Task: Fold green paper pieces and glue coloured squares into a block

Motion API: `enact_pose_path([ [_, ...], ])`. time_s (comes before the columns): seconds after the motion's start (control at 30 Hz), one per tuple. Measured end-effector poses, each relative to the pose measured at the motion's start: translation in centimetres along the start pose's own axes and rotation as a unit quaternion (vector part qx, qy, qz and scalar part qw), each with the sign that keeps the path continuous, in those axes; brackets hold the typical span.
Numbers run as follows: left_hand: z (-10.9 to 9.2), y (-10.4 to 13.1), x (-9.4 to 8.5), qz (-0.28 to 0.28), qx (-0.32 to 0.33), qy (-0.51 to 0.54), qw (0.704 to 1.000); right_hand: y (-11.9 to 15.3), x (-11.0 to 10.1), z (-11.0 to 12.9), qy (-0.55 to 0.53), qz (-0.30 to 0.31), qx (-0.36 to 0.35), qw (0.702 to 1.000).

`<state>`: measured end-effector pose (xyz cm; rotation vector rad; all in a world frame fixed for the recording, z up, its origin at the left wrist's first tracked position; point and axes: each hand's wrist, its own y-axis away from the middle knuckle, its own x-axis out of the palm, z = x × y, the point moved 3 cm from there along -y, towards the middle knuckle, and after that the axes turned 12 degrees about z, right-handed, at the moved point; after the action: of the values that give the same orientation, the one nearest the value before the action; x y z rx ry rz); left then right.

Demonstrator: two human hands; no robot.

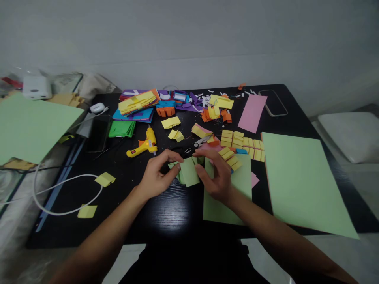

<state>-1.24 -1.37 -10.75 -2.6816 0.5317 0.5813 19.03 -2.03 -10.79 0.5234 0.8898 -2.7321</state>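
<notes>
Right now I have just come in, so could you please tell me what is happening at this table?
A person has the left hand and right hand at a folded green paper between them, above the table; how firmly either hand grips it is hard to tell. The scissors lie just beyond the hands, and the yellow glue gun lies beyond the left one. Folded yellow pieces lie past the right hand, and a large green sheet lies farther right.
</notes>
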Motion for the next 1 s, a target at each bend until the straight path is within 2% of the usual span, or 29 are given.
enact_pose_path([
  [0.1,-0.2,-0.1,-0.1,0.012,-0.011,0.003,1.000,-0.3,0.1,0.0,-0.001,0.015,0.021,1.000],
  [0.2,-0.4,-0.2,-0.1,-0.013,0.008,-0.017,1.000,-0.4,0.1,0.1,0.016,0.007,0.027,0.999],
  [0.3,-1.0,-0.2,-0.2,-0.075,0.059,-0.108,0.990,-0.2,0.1,0.2,0.013,-0.002,0.023,1.000],
  [0.43,-1.6,0.5,-0.2,-0.144,0.125,-0.264,0.945,0.4,0.5,-0.2,-0.017,-0.006,0.043,0.999],
  [0.57,-1.5,0.9,0.1,-0.128,0.148,-0.342,0.919,0.6,1.2,-0.9,-0.103,0.011,0.083,0.991],
  [0.67,-1.5,1.0,0.3,-0.106,0.149,-0.361,0.914,0.6,1.6,-1.4,-0.153,0.031,0.122,0.980],
  [0.77,-1.8,1.0,0.6,-0.085,0.140,-0.368,0.915,0.5,1.7,-1.9,-0.203,0.024,0.142,0.969],
  [1.0,-1.5,0.5,1.3,-0.085,0.099,-0.351,0.927,0.3,2.6,-2.8,-0.348,0.039,0.245,0.904],
])
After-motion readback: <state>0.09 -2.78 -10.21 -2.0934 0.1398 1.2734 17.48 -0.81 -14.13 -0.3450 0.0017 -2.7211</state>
